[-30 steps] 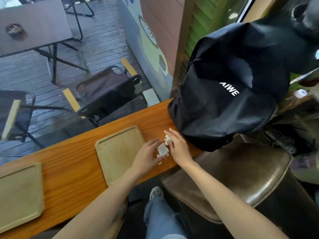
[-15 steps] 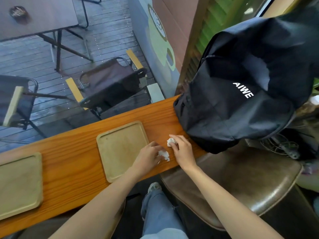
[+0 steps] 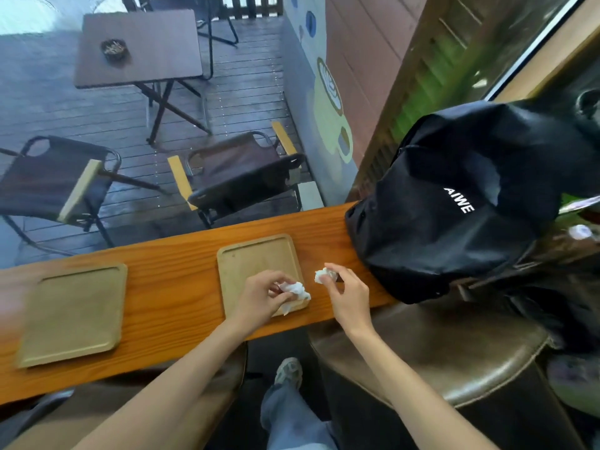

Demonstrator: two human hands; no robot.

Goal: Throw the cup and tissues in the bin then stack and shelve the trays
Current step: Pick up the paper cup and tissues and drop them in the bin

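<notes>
My left hand (image 3: 259,295) grips a crumpled white tissue (image 3: 297,290) over the near right corner of a square wooden tray (image 3: 253,264). My right hand (image 3: 349,293) pinches a second, smaller tissue ball (image 3: 321,276) just above the wooden counter (image 3: 181,271), to the right of that tray. A second wooden tray (image 3: 73,311) lies flat on the counter at the left. No cup and no bin are in view.
A black bag (image 3: 454,206) sits on the counter's right end, close to my right hand. A brown leather stool (image 3: 438,349) stands below it. Beyond the window are folding chairs (image 3: 240,170) and a small table (image 3: 139,48) with an ashtray.
Both hands lifted off the counter with a tissue each and moved apart. My left hand now hovers over the tray's corner. The view shifted so that the counter sits more to the right.
</notes>
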